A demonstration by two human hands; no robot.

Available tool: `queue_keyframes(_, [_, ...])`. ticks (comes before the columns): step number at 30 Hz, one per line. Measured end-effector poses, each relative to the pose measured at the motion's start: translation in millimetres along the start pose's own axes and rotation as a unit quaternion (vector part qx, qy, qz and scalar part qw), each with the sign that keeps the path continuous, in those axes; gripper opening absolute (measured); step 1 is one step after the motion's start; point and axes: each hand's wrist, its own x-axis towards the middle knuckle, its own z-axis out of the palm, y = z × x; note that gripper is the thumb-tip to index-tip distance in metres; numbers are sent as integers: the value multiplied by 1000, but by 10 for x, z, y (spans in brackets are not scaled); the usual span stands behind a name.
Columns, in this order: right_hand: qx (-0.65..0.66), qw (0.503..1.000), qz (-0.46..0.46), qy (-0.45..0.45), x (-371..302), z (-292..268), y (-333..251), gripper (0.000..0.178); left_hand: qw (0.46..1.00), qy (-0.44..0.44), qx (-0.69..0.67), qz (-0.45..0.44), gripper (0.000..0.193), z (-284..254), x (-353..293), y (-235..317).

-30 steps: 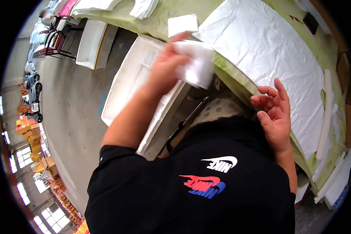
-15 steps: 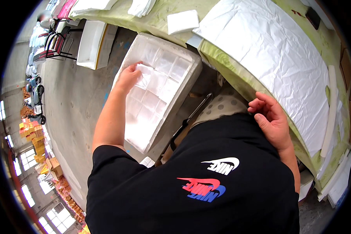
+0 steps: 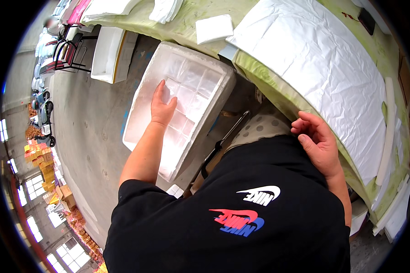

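Note:
Beside me at the left, a white foam-like box (image 3: 224,84) sits tilted in the view. Flat, square packets in shiny clear plastic (image 3: 200,78) lie in it in rows. My left hand (image 3: 163,108) reaches in over the packets with thumb and fingers apart. It holds nothing; whether its fingertips touch a packet I cannot tell. My right hand (image 3: 318,142) hovers at the edge of the green-covered table (image 3: 264,73), its fingers loosely bent and nothing between them.
A crumpled white sheet (image 3: 305,59) covers much of the table, with a folded white stack (image 3: 214,28) beside it. A dark metal bar (image 3: 232,127) runs between the box and my lap. Another white box (image 3: 107,54) and a chair (image 3: 68,57) stand farther left.
My left hand has drawn back from a packet at the box's left side and shifted right, its fingers spreading. The right hand stays almost where it was.

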Motion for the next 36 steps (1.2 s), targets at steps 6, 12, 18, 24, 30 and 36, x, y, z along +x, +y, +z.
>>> queue_keyframes(6, [0, 1000, -2, 2, -4, -9, 20, 51, 931, 233, -236, -152, 61, 121, -106, -162])
queue_keyframes(12, [5, 1000, 7, 5, -3, -8, 46, 49, 862, 261, -299, -315, 60, 141, -64, -21])
queue_keyframes(18, [6, 1000, 15, 8, -9, -14, 42, 47, 854, 231, -329, -330, 63, 206, 3, -11])
queue_keyframes(24, [9, 1000, 15, 13, -18, -27, 61, 47, 855, 217, -330, -335, 65, 154, -37, -8])
queue_keyframes(30, [10, 1000, 17, 8, 1, -32, 81, 46, 852, 249, -320, -331, 54, 73, -159, 106])
queue_keyframes(36, [20, 1000, 10, 7, 22, -23, 117, 46, 849, 140, -416, -294, 40, 176, -479, 279])
